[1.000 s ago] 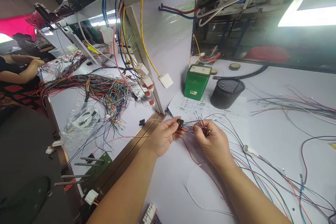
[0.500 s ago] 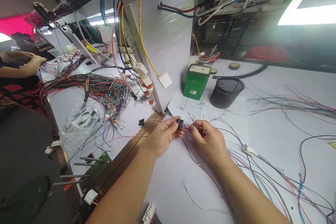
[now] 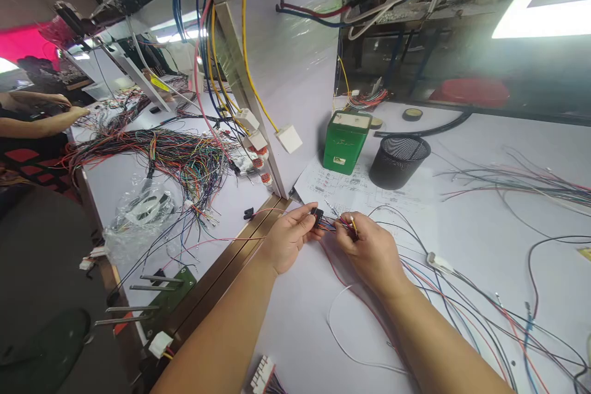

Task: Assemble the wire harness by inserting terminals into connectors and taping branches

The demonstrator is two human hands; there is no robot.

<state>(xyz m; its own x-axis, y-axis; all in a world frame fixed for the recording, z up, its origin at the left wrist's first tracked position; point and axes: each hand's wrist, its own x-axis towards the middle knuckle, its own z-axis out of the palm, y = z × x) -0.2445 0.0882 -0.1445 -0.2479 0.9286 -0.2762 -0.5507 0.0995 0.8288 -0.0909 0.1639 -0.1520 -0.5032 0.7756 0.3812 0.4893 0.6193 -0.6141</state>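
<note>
Between the thumb and fingers of my left hand (image 3: 292, 237) is a small black wire connector (image 3: 317, 215). Thin coloured wires (image 3: 329, 224) run from its right side toward my right hand (image 3: 369, 247). That hand is closed around several wires, and their crimped metal ends (image 3: 333, 209) poke out above the fingers. A printed wiring diagram (image 3: 369, 197) lies on the white table just beyond both hands. Near my forearms, a white multi-pin connector (image 3: 263, 374) rests at the lower edge of the view. Which wire ends sit inside the black connector I cannot make out.
A green tin (image 3: 346, 141) and a black mesh cup (image 3: 399, 161) stand behind the hands. Loose wires (image 3: 462, 295) spread over the right side. At left are a large wire bundle (image 3: 184, 154), a green pegged fixture (image 3: 178, 295) and another person's arms (image 3: 41, 114).
The wire ends above my right hand have dipped and drawn closer together, and the black connector has turned slightly. The other person's hands at far left have shifted.
</note>
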